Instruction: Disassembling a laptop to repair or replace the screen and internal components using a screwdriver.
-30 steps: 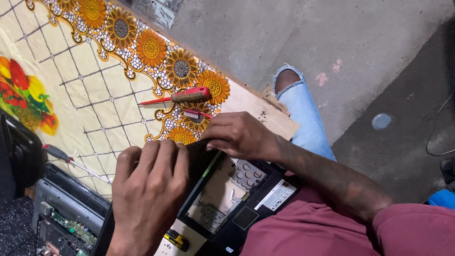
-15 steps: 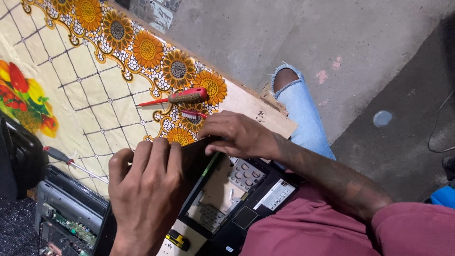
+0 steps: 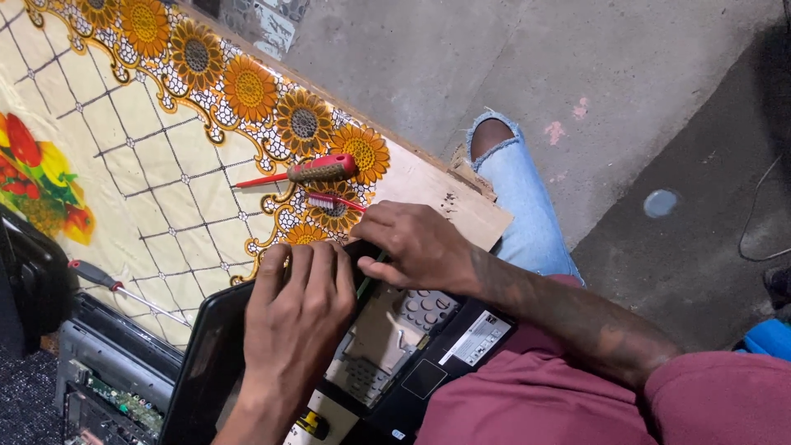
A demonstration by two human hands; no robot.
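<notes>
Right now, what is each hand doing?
Left hand: fingers curled, gripping the black plastic laptop lid's edge.
Right hand: fingers bent, pressing at its hinge.

Black glossy plastic laptop lid (image 3: 206, 346), at 7 o'clock. Sunflower-printed smooth vinyl tablecloth (image 3: 165, 165). Rough grey concrete floor (image 3: 494, 58), 12 o'clock. Frayed blue denim jeans (image 3: 519, 198).

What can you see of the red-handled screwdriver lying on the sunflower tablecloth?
The red-handled screwdriver lies flat on the sunflower tablecloth, beyond both hands and touched by neither. Its thick handle looks like red plastic with a dark, mottled grip section; a thin red shaft points left. A small red toothbrush lies just below it, seemingly apart. The right hand is nearest.
</notes>
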